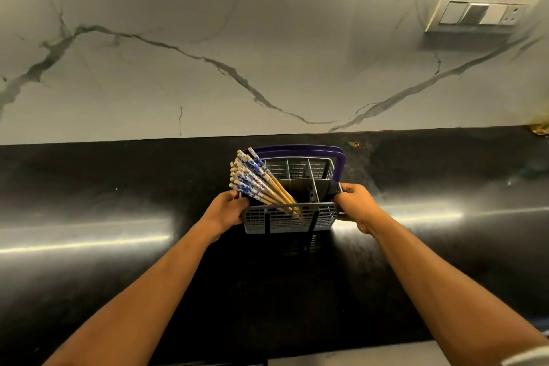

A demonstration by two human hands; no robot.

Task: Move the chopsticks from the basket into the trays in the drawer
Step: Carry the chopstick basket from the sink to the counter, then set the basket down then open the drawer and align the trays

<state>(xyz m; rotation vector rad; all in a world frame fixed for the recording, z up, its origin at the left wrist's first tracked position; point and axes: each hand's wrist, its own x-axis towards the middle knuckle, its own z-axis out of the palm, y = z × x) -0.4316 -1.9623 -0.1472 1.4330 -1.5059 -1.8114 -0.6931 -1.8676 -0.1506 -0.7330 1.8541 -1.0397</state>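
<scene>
My left hand (227, 208) and right hand (355, 202) grip the two ends of the grey basket (289, 218) on the black worktop (118, 217) toward its back edge, the chopsticks (258, 184) leaning left in its near-left compartment.

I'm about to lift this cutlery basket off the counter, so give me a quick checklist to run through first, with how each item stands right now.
1. Left hand holds the basket at its left end: ok.
2. Right hand holds its right end: ok.
3. Chopsticks all inside the basket: ok.
4. Chopsticks upright: not ok, they lean left, over the rim, above the left hand.
5. Basket level on the black counter: ok.
6. Drawer open with trays ready: cannot tell, out of view.
</scene>
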